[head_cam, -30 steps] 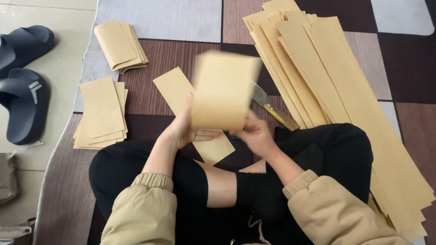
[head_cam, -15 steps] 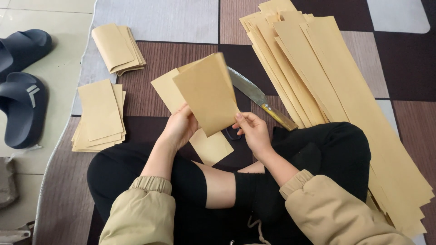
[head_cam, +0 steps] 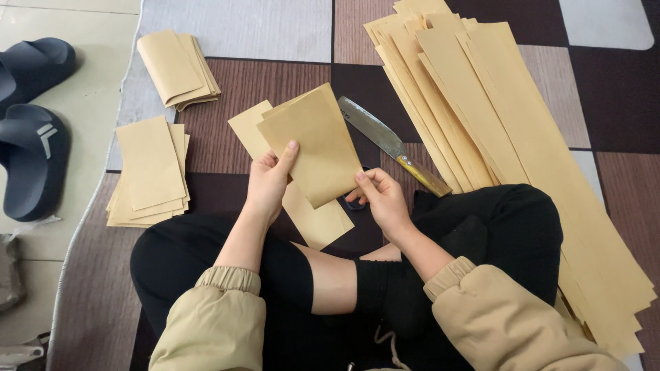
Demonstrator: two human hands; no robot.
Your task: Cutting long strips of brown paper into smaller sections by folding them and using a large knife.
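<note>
The long paper strips [head_cam: 522,158] run off the top edge, and the sandals [head_cam: 31,130] get cropped on the left. The knife [head_cam: 392,144] handle end slips under those strips, plus there's a dark thing [head_cam: 354,203] behind the held sheet [head_cam: 313,144] I can't make out.

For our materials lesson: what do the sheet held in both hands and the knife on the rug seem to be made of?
Held sheet: brown kraft-type paper, matte, with a crisp fold line. Knife: dull grey blade, likely steel; its yellowish handle looks like wood, though that is uncertain. Rug: probably woven fabric.

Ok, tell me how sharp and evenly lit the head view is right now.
Head view: sharp throughout, with no motion blur on the left hand, right hand or the folded paper piece they hold; soft, even daylight with only faint shadows; a mild sheen on the knife blade.
</note>
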